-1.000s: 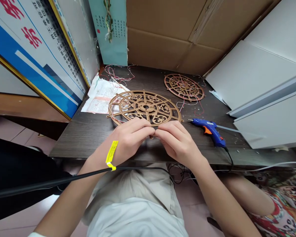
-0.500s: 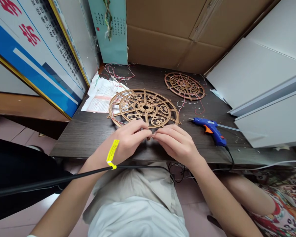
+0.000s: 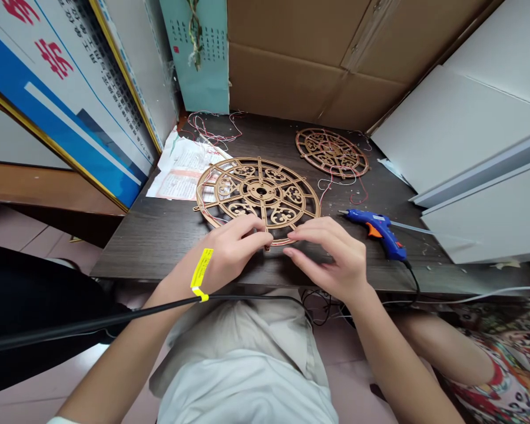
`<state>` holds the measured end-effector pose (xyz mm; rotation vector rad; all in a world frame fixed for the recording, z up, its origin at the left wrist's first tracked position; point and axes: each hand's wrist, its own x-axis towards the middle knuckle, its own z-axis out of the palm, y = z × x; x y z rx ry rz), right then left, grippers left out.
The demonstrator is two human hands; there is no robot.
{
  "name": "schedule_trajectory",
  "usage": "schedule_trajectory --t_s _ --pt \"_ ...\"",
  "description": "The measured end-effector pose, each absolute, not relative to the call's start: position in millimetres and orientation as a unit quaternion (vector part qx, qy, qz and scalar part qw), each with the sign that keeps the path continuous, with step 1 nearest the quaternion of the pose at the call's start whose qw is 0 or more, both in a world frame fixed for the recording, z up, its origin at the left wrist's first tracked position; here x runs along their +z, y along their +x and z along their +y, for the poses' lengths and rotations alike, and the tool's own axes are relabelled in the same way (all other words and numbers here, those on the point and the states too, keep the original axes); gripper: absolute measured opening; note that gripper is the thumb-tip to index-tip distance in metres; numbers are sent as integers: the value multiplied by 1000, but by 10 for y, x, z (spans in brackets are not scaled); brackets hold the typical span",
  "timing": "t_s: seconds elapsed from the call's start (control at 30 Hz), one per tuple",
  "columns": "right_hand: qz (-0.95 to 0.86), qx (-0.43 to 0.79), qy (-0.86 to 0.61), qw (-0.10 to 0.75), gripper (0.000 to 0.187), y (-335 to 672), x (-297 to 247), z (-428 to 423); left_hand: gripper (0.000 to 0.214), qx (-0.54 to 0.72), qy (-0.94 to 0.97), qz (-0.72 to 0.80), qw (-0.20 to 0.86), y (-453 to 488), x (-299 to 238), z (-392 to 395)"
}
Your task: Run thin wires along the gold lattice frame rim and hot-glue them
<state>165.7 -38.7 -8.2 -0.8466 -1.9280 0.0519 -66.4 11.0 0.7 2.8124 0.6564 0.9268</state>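
Observation:
A round brown openwork frame [image 3: 261,191] with scroll cutouts lies on the dark table before me, thin red and white wire running along its rim. My left hand [image 3: 229,247] is closed at the near rim, thumb and fingers pinching the edge with the wire [image 3: 282,241]. Just to the right, my right hand [image 3: 331,253] has thumb and forefinger apart; the forefinger tip is at the rim, and nothing shows between the fingers. To its right lies a blue glue gun [image 3: 378,229] with an orange trigger and a clear glue stick in its back.
A second round frame [image 3: 332,153] with loose red and white wires lies at the back right. Printed paper [image 3: 176,176] and tangled wires [image 3: 212,132] are at back left. Framed boards [image 3: 92,88], cardboard [image 3: 291,76] and white panels [image 3: 468,118] enclose the table. Another person's leg [image 3: 446,347] is at right.
My right hand has opened and drawn slightly right, away from my left fingertips, baring wire on the near rim. My left hand stays in place.

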Motion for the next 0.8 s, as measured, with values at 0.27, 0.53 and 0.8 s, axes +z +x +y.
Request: schedule_trajectory --t_s 0.27,0.53,0.8 --pt "-773 74 -405 484 10 1707 -37 -467 18 327 919 217 35 -658 4 105" --pt "-764 65 -432 475 7 1653 -47 -513 17 342 912 221 49 -662 -20 99" --pt "-806 33 -412 424 20 1592 -65 -441 20 359 907 214 48 -660 -30 100"
